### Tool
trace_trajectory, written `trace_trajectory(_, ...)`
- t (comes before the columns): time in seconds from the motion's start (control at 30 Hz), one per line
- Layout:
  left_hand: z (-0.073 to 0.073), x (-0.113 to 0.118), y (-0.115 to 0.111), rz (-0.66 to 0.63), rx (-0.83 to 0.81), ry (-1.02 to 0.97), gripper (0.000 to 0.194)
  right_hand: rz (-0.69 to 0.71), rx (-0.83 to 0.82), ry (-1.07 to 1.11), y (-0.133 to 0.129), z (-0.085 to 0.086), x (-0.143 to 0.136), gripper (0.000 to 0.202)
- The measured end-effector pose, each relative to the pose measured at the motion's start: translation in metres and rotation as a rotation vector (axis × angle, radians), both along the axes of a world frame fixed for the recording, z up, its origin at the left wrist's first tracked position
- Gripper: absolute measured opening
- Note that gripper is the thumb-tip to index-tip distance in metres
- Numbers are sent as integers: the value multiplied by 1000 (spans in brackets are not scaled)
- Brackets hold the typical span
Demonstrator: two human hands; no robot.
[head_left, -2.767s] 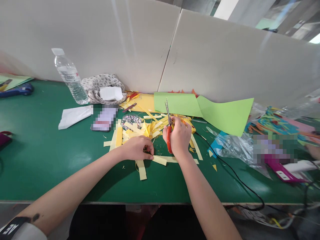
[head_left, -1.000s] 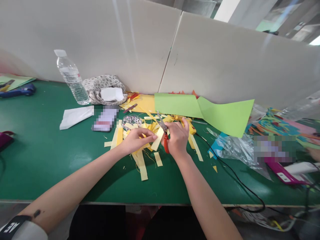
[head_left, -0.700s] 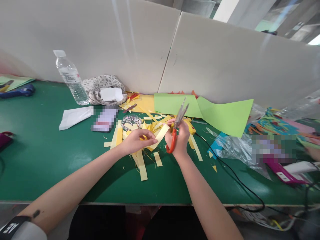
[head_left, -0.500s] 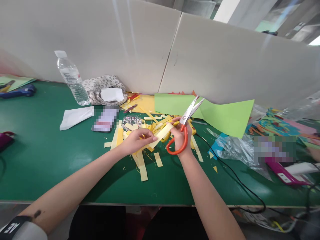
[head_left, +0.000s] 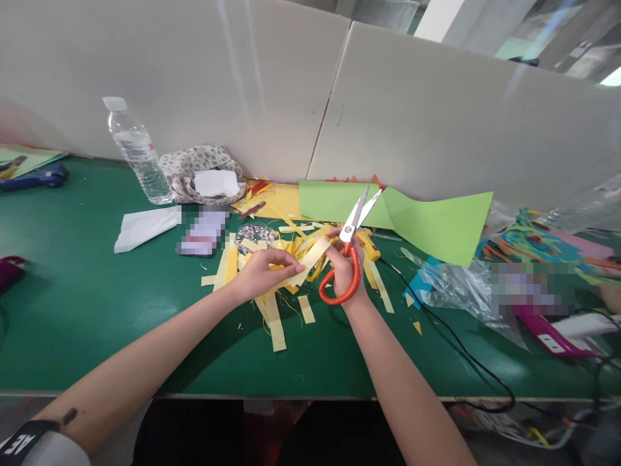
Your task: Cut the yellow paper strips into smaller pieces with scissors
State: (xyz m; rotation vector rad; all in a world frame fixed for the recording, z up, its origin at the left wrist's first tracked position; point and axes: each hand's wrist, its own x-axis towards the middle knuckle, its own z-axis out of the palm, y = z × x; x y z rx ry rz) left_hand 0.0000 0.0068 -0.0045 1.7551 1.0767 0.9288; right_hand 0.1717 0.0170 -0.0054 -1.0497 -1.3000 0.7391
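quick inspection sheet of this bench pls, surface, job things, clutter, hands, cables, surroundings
surface: green table, littered with paper offcuts.
job's things: yellow paper strip held between both hands; orange-handled scissors, blades slightly apart, pointing up and away; pile of yellow strips beneath.
clutter: water bottle, patterned cloth pouch, white folded paper, green paper sheet, clear plastic bag, phone.
grippers: left hand pinches the strip; right hand grips the scissors and touches the strip's far end.
cables: black cable runs from the pile to the table's front edge.
surroundings: white partition boards behind the table.
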Motion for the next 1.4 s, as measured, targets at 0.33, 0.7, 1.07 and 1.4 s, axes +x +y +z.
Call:
trace_trajectory(0.33, -1, 0, 3, 13, -199, -266, 17, 96, -67, -100, -2, 0, -6, 27)
trace_trajectory(0.7, -6, 1, 4, -54, -297, -346, 27, 45, -25, -45, 2, -2, -4, 27)
trace_trajectory(1.07, -4, 1, 2, -32, -306, -324, 34, 48, -11, -46, 3, -5, -1, 27)
trace_trajectory(1.4, -3, 0, 3, -33, -288, -285, 34, 55, -29, -17, 3, -4, -1, 28)
